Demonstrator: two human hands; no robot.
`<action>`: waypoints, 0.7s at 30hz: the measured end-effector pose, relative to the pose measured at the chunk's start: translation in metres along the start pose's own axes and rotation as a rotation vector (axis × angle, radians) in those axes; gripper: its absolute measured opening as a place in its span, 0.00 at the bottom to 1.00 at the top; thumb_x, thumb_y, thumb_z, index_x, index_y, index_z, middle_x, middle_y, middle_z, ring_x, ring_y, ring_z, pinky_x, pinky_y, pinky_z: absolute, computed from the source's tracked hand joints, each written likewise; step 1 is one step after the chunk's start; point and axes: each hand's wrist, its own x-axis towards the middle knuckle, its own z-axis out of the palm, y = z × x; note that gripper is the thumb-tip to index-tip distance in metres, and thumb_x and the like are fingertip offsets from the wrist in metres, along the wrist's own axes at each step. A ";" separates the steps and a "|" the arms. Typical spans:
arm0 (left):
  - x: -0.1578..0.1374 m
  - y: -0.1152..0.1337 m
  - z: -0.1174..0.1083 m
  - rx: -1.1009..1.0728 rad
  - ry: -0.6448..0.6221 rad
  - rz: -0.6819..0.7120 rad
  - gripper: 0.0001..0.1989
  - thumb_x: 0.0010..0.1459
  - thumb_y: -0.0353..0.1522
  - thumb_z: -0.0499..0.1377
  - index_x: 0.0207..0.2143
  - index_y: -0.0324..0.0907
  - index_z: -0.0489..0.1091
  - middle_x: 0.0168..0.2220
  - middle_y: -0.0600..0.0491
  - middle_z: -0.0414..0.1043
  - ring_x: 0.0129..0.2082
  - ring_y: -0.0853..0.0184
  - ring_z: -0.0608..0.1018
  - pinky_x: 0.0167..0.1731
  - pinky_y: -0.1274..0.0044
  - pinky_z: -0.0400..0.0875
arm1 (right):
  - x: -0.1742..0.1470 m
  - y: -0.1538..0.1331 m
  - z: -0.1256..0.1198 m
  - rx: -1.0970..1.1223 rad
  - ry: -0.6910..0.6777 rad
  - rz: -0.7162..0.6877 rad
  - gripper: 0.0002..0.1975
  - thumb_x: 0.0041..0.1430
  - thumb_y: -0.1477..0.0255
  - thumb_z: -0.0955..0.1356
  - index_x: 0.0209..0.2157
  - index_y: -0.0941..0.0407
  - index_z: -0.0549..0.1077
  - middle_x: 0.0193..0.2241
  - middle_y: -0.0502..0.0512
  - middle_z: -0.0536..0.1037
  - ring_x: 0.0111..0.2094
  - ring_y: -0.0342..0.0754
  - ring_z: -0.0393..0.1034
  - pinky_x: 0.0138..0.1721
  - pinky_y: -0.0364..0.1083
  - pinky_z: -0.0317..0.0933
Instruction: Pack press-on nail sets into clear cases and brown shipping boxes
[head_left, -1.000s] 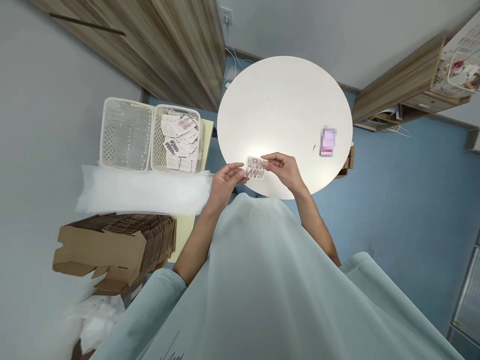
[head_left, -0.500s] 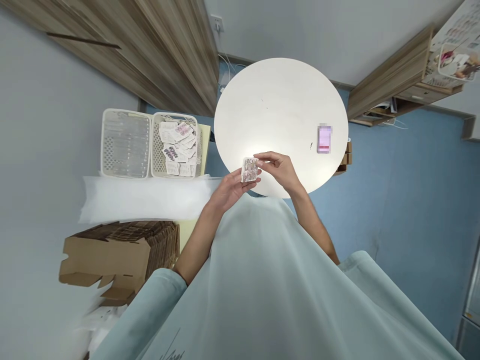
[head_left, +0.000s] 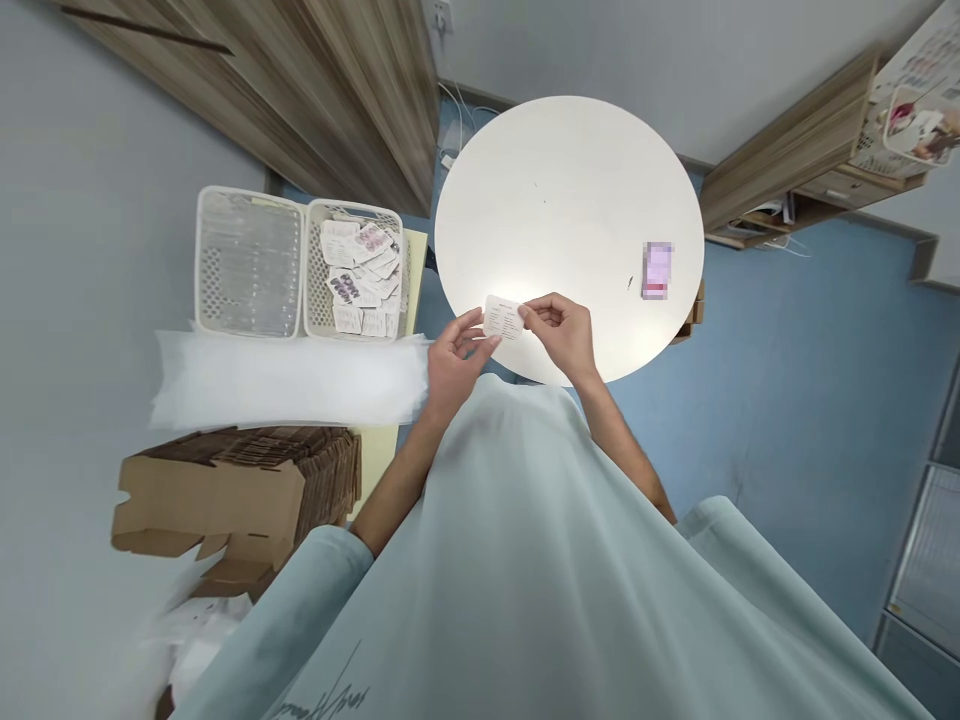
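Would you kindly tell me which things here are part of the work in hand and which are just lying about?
In hand: small white pack, left hand, right hand, basket of similar packs.
Lying about: cardboard boxes, pink item on round table, other basket.

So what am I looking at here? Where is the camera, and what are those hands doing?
The camera sits on a person's head and looks down, so the pale cloth filling the bottom is their own clothing. There is no machine, only two bare hands. The left hand and the right hand together hold a small white card with fine print, over the near edge of a round white table. A small pink thing, blurred, lies on the table. To the left stand two white baskets: one holds many small packets, the other looks full of clear plastic. Nearer are white sheets and flat cardboard boxes.
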 end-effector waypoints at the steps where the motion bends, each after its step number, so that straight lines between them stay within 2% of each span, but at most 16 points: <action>1: 0.000 0.001 -0.003 -0.042 0.000 -0.032 0.29 0.58 0.50 0.78 0.56 0.44 0.82 0.56 0.42 0.86 0.54 0.53 0.87 0.56 0.60 0.85 | 0.001 -0.001 -0.002 0.011 -0.027 -0.001 0.21 0.62 0.47 0.80 0.37 0.51 0.83 0.37 0.53 0.87 0.38 0.51 0.82 0.47 0.53 0.80; 4: -0.001 0.005 -0.015 -0.163 -0.040 -0.146 0.27 0.56 0.52 0.80 0.48 0.44 0.83 0.48 0.44 0.87 0.46 0.58 0.88 0.50 0.64 0.86 | 0.004 -0.009 -0.007 0.065 -0.118 -0.001 0.22 0.60 0.47 0.82 0.36 0.51 0.83 0.35 0.53 0.86 0.37 0.50 0.81 0.45 0.53 0.80; 8: -0.003 0.009 -0.026 -0.277 -0.084 -0.242 0.29 0.50 0.50 0.84 0.47 0.44 0.84 0.47 0.47 0.87 0.43 0.62 0.87 0.49 0.68 0.85 | 0.004 -0.019 -0.009 0.108 -0.183 0.011 0.25 0.57 0.45 0.83 0.35 0.52 0.83 0.35 0.53 0.86 0.37 0.50 0.81 0.45 0.53 0.81; 11: -0.004 0.013 -0.032 -0.340 -0.147 -0.287 0.30 0.53 0.49 0.84 0.51 0.46 0.84 0.51 0.47 0.87 0.49 0.59 0.88 0.53 0.67 0.85 | 0.005 -0.023 -0.008 0.106 -0.207 0.017 0.27 0.56 0.42 0.83 0.35 0.51 0.83 0.36 0.53 0.86 0.39 0.51 0.81 0.47 0.54 0.81; 15: -0.003 0.023 -0.036 -0.405 -0.350 -0.337 0.35 0.56 0.55 0.81 0.59 0.47 0.83 0.60 0.43 0.86 0.62 0.50 0.86 0.63 0.59 0.82 | 0.005 -0.023 -0.007 0.116 -0.230 0.014 0.29 0.55 0.38 0.82 0.36 0.50 0.83 0.39 0.54 0.87 0.44 0.54 0.82 0.52 0.57 0.81; 18: -0.003 0.030 -0.035 -0.442 -0.517 -0.369 0.41 0.53 0.61 0.80 0.59 0.45 0.84 0.64 0.39 0.84 0.65 0.43 0.85 0.67 0.55 0.80 | 0.004 -0.021 -0.006 0.129 -0.268 0.016 0.30 0.55 0.37 0.82 0.36 0.49 0.83 0.41 0.54 0.88 0.47 0.54 0.82 0.55 0.57 0.80; 21: -0.005 0.032 -0.031 -0.474 -0.583 -0.365 0.42 0.50 0.62 0.81 0.57 0.45 0.86 0.66 0.38 0.83 0.63 0.41 0.86 0.67 0.55 0.79 | 0.004 -0.019 -0.004 0.142 -0.291 0.020 0.29 0.56 0.37 0.82 0.37 0.49 0.84 0.42 0.54 0.88 0.47 0.54 0.82 0.55 0.57 0.79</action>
